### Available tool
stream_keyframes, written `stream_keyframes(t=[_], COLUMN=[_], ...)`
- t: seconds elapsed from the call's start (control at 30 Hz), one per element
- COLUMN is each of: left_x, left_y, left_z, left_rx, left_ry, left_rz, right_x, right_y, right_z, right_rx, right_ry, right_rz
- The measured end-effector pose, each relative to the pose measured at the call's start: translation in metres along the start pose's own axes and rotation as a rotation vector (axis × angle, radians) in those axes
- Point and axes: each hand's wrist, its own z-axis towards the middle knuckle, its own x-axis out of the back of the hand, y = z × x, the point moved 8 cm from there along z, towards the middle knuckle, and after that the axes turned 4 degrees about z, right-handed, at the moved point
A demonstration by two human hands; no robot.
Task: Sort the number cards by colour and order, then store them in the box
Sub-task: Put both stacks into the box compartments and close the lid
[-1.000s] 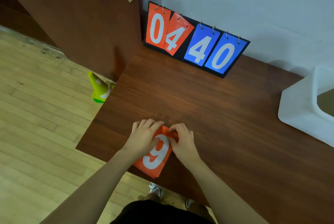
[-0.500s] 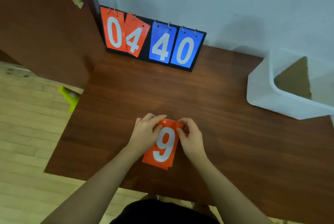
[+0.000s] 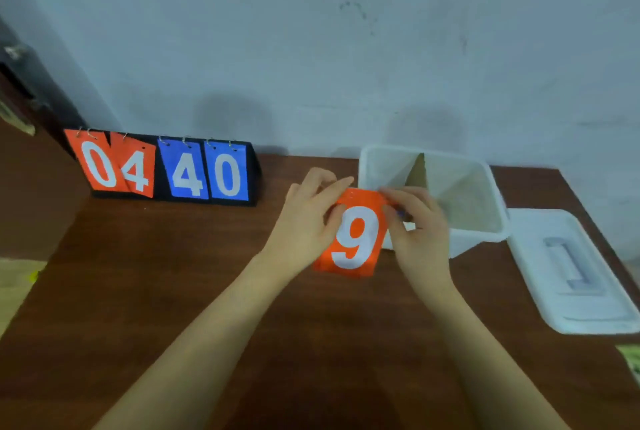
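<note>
Both my hands hold a stack of orange number cards (image 3: 353,239) with a white 9 on top, lifted above the brown table. My left hand (image 3: 308,221) pinches the stack's left edge. My right hand (image 3: 415,228) grips its upper right edge. A little blue shows between my right fingers. Just behind and to the right stands the open white box (image 3: 464,235). A black scoreboard stand (image 3: 254,166) at the back left shows orange cards 0 and 4 and blue cards 4 and 0.
The white box lid (image 3: 568,266) lies flat on the table (image 3: 173,273) to the right of the box. A pale wall rises behind the table. A dark wooden door stands at the far left. A green scrap shows at the right edge.
The stack has come up off the table and moved right toward the box, held in both hands. My view has swung right, bringing the box lid into sight.
</note>
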Motion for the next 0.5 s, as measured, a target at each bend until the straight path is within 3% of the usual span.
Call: stream_keyframes(t=[0.13, 0.37, 0.5], left_x=[-0.038, -0.119, -0.156], left_y=[0.065, 0.121, 0.124], left_z=[0.057, 0.13, 0.155], left_rx=[-0.124, -0.11, -0.076], left_ry=[0.045, 0.073, 0.026], left_rz=[-0.002, -0.115, -0.098], right_x=[0.077, 0.163, 0.178], right_y=[0.027, 0.077, 0.108], right_z=[0.042, 0.092, 0.11], right_rx=[0.03, 0.059, 0.056], right_ry=[0.109, 0.245, 0.205], right_rz=[-0.016, -0.045, -0.096])
